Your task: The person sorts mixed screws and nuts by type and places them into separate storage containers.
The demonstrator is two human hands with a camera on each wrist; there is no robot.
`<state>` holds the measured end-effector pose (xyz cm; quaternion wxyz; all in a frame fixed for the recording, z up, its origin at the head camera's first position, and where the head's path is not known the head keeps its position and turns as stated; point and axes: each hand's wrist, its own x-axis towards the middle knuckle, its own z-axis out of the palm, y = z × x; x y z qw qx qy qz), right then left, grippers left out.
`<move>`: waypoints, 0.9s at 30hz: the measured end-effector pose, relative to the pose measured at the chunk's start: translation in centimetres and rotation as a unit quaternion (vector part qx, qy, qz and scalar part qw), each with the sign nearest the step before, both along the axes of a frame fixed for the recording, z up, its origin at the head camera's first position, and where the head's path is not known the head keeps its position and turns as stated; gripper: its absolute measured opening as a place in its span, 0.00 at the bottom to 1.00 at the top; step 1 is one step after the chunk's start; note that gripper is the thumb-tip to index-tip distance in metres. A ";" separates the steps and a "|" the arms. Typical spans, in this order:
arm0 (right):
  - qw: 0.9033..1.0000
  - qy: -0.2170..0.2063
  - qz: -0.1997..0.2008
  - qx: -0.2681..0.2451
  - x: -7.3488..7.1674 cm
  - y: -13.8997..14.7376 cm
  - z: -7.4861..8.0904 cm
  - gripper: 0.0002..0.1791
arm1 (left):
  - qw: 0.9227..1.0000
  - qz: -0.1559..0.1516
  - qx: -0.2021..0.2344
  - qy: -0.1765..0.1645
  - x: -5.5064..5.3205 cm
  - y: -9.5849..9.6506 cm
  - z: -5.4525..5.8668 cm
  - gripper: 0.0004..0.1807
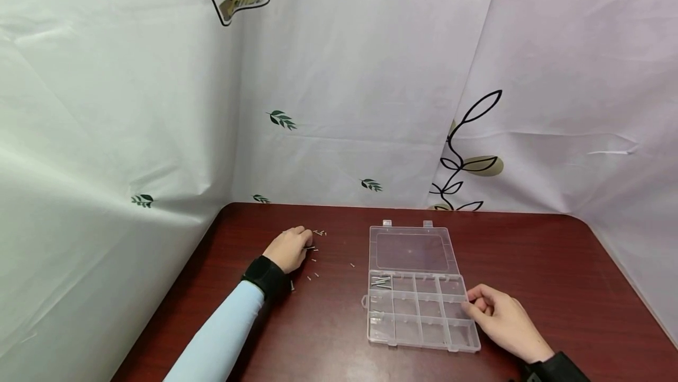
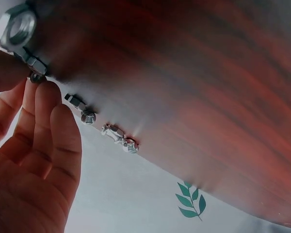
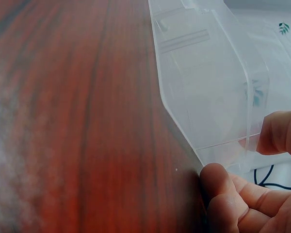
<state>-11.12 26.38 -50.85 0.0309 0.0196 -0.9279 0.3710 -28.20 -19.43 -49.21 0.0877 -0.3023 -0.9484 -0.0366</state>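
At the far left part of the table, my left hand [image 1: 288, 249] has its thumb and fingertips together at a small metal bolt [image 2: 35, 68], pinching it. More small silver bolts [image 2: 119, 136] lie just beyond the fingers, and a hex nut [image 2: 17, 29] shows large near the camera. A clear plastic compartment box [image 1: 405, 317] lies with its lid [image 1: 413, 249] folded back. Several long bolts [image 1: 381, 282] are in its far left compartment, and small metal pieces [image 1: 376, 317] are in the near left one. My right hand [image 1: 503, 320] grips the box's right wall, thumb above and fingers outside.
Loose small bolts [image 1: 316, 275] are scattered on the dark red table [image 1: 307, 335] between the left hand and the box. A white patterned cloth [image 1: 344, 76] hangs behind the table and along its sides.
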 end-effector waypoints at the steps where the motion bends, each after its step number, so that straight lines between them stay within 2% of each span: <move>1: 1.000 -0.004 0.000 0.001 0.0 0.0 0.0 0.07 | 1.000 -0.001 -0.001 -0.003 -0.1 0.0 0.0 0.11; 5: 1.000 -0.008 -0.001 0.004 -0.1 0.0 0.0 0.07 | 1.000 -0.004 -0.001 -0.011 -0.1 -0.1 -0.1 0.11; 10: 1.000 0.017 -0.002 0.005 -0.1 -0.1 -0.2 0.06 | 1.000 -0.017 0.019 -0.011 0.4 0.3 0.2 0.11; 14: 1.000 0.025 -0.002 0.003 -0.1 -0.1 -0.3 0.06 | 0.998 -0.042 0.044 -0.016 1.6 1.5 1.1 0.11; 17: 1.000 0.025 -0.002 0.002 -0.1 0.0 -0.3 0.06 | 0.995 -0.074 0.061 -0.002 2.5 2.7 1.7 0.11; 22: 1.000 0.024 -0.002 0.005 -0.1 -0.1 -0.2 0.06 | 0.989 -0.127 0.076 0.025 4.3 5.3 2.3 0.13; 27: 1.000 0.025 -0.005 0.010 -0.1 -0.1 -0.2 0.06 | 0.984 -0.162 0.070 0.027 6.2 7.9 2.9 0.12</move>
